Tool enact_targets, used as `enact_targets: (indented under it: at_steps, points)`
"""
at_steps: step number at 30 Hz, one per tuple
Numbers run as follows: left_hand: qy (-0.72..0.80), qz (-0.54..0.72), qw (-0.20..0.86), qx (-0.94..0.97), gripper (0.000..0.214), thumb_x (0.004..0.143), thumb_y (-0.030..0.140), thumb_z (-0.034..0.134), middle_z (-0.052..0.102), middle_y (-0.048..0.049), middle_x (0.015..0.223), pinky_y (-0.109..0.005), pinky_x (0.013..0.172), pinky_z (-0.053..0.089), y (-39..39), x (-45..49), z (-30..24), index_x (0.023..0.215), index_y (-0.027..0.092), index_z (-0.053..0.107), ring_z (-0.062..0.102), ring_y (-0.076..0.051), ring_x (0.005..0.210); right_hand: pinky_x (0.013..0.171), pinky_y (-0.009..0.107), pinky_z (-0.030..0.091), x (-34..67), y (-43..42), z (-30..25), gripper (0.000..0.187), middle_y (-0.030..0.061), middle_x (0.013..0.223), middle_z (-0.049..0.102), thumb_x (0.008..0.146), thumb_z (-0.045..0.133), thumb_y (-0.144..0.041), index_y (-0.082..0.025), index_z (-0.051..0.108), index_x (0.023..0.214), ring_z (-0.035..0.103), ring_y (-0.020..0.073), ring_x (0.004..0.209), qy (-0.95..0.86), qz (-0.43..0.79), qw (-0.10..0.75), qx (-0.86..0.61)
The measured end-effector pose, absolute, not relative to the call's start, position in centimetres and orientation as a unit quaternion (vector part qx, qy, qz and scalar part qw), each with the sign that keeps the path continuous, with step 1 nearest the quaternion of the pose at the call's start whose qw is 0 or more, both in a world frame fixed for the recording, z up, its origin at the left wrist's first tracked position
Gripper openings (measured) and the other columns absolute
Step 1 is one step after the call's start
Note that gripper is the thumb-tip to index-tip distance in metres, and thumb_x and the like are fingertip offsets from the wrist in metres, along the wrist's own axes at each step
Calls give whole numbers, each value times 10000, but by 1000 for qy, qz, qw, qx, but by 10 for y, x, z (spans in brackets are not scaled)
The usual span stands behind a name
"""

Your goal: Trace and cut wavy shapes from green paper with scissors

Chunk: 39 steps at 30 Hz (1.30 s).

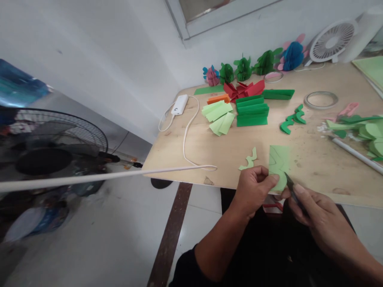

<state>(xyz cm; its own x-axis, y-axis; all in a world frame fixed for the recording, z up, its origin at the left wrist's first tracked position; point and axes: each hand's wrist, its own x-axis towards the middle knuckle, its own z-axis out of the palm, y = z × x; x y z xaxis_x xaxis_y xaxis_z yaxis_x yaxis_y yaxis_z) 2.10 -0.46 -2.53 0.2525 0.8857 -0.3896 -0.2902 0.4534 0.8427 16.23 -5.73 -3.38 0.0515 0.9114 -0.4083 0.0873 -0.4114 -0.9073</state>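
Observation:
My left hand (255, 187) pinches the lower edge of a light green paper sheet (279, 161) with pencil outlines on it, at the near edge of the wooden table (185, 159). My right hand (311, 211) grips dark scissors (291, 184), whose blades meet the sheet's bottom right edge. A wavy light green cut-out (249, 159) lies just left of the sheet.
Stacks of folded light green (218, 115), dark green (251, 109), red (243, 89) and orange paper lie mid-table. Paper pompoms (243, 68) line the wall. A white power bank (180, 104) with cable, tape rolls (321, 99), green leaf shapes (293, 119), small white fan (332, 42). Black floor fan (50, 143) at left.

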Motion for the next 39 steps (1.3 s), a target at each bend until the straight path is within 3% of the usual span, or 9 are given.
enact_targets:
  at_steps: [22, 32, 39]
  points:
    - [448, 408, 729, 319, 274, 647, 372, 763, 618, -9, 619, -248, 613, 416, -6, 22, -22, 670, 134, 630, 540, -106, 581, 488, 297, 291, 168, -58, -38, 595, -32, 469, 358, 847, 460, -692, -233, 413, 471, 325, 112, 470, -422, 540, 349, -640]
    - [459, 396, 727, 322, 289, 650, 391, 745, 624, -10, 633, -241, 586, 416, -6, 21, -25, 675, 135, 613, 535, -101, 570, 453, 269, 273, 169, -58, -43, 568, -48, 470, 347, 832, 500, -689, -220, 478, 512, 295, 93, 454, -416, 542, 341, -645]
    - [451, 387, 732, 332, 294, 650, 396, 738, 617, -6, 611, -236, 566, 435, -5, 18, -23, 664, 136, 602, 545, -100, 550, 453, 258, 272, 170, -57, -39, 629, -42, 477, 333, 796, 491, -740, -214, 403, 463, 299, 84, 454, -403, 560, 319, -650]
